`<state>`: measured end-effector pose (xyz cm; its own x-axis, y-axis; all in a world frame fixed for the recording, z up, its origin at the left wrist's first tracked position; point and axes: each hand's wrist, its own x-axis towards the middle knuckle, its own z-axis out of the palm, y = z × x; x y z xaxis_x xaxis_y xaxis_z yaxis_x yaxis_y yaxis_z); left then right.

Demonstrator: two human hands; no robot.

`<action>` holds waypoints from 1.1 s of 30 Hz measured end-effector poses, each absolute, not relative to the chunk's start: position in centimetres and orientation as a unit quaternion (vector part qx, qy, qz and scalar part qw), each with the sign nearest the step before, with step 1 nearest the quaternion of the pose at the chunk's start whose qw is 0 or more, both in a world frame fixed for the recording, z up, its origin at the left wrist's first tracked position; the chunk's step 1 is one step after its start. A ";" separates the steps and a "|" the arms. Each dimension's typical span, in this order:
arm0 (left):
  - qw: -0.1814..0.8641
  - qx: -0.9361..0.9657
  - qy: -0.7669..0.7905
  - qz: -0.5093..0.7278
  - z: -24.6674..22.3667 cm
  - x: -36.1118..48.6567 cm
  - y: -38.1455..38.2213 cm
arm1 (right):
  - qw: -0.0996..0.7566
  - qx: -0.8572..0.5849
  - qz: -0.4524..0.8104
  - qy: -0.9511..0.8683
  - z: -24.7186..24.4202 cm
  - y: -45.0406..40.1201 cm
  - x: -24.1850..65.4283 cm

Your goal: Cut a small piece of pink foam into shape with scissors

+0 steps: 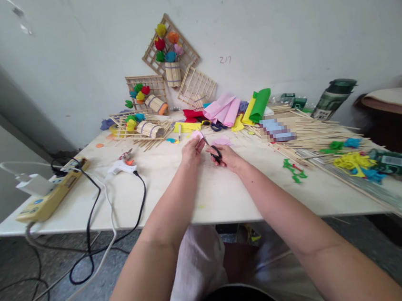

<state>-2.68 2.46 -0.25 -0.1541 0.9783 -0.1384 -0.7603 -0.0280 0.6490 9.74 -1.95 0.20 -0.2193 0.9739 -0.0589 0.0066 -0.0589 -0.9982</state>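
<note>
My left hand (pixel 192 150) pinches a small piece of pink paper (pixel 196 135) above the middle of the table. Close on its right, my right hand (pixel 226 155) grips black-handled scissors (pixel 216 153), with fingers through the loops. The scissor blades point up and left toward the pink paper; whether they touch it I cannot tell. Another flat pink scrap (pixel 221 142) lies on the table just behind the scissors. Farther back are rolled pink sheets (pixel 222 110) and a yellow sheet (pixel 187 127).
A white glue gun (pixel 123 167) and a yellow power strip (pixel 52 190) with trailing cords lie left. Thin wooden sticks (pixel 321 130) spread on the right, near a dark green bottle (pixel 335 98). Stick lattices with paper flowers (pixel 170 51) lean on the wall.
</note>
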 end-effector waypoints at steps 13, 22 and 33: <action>0.625 0.168 0.306 0.698 -0.3 -2.6 2.4 | 0.426 -0.460 0.563 -0.538 0.3 -2.0 9.6; 0.616 0.185 0.304 0.703 -0.5 -2.7 2.6 | 0.427 -0.463 0.570 -0.528 0.4 -2.1 9.6; 0.616 0.171 0.320 0.699 -0.1 -2.6 2.4 | 0.432 -0.469 0.569 -0.520 0.4 -2.2 9.4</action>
<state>-2.58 2.40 -0.09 -0.1834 0.9706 -0.1557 -0.7520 -0.0365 0.6582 9.43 -2.15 0.43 -0.1865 0.9789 -0.0837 -0.0043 -0.0860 -0.9963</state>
